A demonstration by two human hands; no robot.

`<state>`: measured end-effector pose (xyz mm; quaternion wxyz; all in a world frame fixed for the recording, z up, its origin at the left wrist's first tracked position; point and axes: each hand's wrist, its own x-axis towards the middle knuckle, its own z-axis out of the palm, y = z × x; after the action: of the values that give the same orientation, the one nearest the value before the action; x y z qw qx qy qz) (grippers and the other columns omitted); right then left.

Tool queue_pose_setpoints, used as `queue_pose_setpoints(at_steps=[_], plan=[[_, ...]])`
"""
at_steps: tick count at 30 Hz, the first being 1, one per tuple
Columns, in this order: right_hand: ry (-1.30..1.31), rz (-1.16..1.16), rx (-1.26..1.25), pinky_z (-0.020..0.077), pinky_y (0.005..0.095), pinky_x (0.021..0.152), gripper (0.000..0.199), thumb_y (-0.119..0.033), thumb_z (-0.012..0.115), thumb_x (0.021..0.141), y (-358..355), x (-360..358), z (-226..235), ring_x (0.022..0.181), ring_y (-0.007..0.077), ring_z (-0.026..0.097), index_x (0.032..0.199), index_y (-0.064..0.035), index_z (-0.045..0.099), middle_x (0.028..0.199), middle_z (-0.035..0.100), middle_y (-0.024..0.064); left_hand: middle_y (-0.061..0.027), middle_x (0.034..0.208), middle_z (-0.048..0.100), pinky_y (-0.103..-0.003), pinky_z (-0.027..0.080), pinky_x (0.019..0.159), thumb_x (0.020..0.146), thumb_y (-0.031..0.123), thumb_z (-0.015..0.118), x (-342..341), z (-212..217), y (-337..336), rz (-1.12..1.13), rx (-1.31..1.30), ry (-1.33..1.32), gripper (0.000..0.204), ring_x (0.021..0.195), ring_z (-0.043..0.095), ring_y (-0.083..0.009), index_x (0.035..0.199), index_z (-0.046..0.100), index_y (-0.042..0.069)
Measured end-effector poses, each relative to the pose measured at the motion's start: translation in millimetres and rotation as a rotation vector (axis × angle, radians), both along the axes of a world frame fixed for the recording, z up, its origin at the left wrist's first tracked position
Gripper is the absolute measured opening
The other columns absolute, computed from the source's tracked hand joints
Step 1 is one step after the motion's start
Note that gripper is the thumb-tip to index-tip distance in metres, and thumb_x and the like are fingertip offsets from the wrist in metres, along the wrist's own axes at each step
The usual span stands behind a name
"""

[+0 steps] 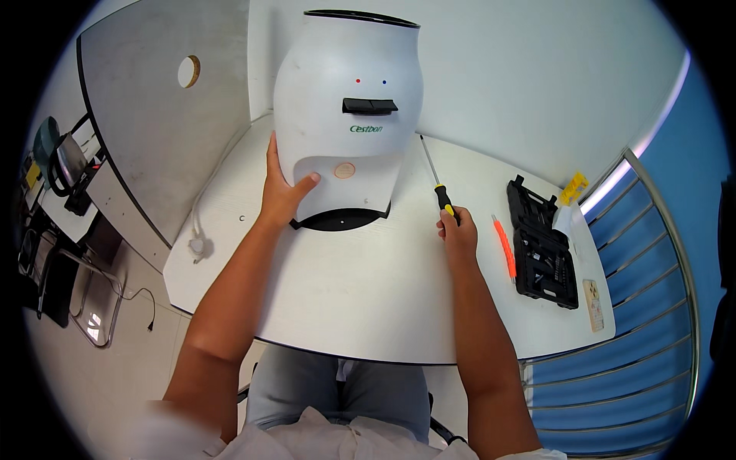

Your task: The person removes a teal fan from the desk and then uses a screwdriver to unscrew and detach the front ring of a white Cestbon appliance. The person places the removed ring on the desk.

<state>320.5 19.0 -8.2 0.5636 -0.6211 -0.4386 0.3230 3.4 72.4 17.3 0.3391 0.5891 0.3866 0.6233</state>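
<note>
A white countertop water dispenser [337,142] stands upright on the white table, its front toward me. Two black tap levers [369,106] sit on its front below a red and a blue dot, and a black drip tray [342,220] is at its base. My left hand [287,188] grips the dispenser's lower left side, thumb on the front and fingers around the edge. In my right hand [458,230] is a screwdriver [444,198] with a yellow and black handle. Its shaft points away from me, the tip near the table's back edge, right of the dispenser.
Right of my right hand lie an orange pen-like tool [504,249] and an open black tool case [543,253]. A small card [593,305] lies near the right edge. A white plug and cord [197,245] rest at the left. Metal railing [652,207] borders the table's right side.
</note>
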Motion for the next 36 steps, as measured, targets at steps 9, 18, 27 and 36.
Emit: queue_pose_setpoints(at_steps=[9, 18, 27, 36], plan=[[0.011, -0.011, -0.021, 0.0452, 0.0246, 0.063, 0.028, -0.02, 0.058, 0.087, -2, -2, 4, 0.069, 0.0088, 0.053, 0.106, 0.0006, 0.055, 0.081, 0.059, 0.0045, -0.0185, 0.145, 0.029, -0.04, 0.031, 0.108, 0.069, 0.017, 0.073, -2, 0, 1, 0.019, 0.011, 0.052, 0.105, 0.132, 0.034, -0.03, 0.149, 0.006, 0.006], [0.021, -0.004, -0.021, 0.0418, 0.022, 0.06, 0.023, -0.019, 0.056, 0.09, -1, -2, 2, 0.064, 0.0066, 0.049, 0.105, -0.0022, 0.055, 0.079, 0.057, 0.0018, -0.0188, 0.145, 0.029, -0.04, 0.03, 0.108, 0.069, 0.019, 0.074, -1, 1, -2, 0.004, 0.036, 0.009, 0.106, 0.132, 0.034, -0.03, 0.149, 0.006, 0.005], [0.047, -0.005, -0.01, 0.0417, 0.0222, 0.059, 0.022, -0.02, 0.054, 0.092, -4, -7, 6, 0.063, 0.0068, 0.049, 0.105, -0.0031, 0.054, 0.079, 0.057, 0.0014, -0.0176, 0.146, 0.029, -0.039, 0.03, 0.109, 0.069, 0.017, 0.074, -3, 0, 1, 0.038, 0.011, 0.098, 0.105, 0.133, 0.034, -0.0298, 0.149, 0.007, 0.005], [0.173, 0.101, 0.013, 0.0449, 0.0247, 0.062, 0.027, -0.026, 0.049, 0.095, -7, -8, 11, 0.065, 0.0099, 0.054, 0.109, -0.0042, 0.05, 0.082, 0.061, 0.0046, -0.0174, 0.146, 0.029, -0.04, 0.029, 0.109, 0.069, 0.019, 0.074, -1, 1, 1, 0.03, 0.041, 0.069, 0.105, 0.133, 0.033, -0.0296, 0.149, 0.007, 0.006]])
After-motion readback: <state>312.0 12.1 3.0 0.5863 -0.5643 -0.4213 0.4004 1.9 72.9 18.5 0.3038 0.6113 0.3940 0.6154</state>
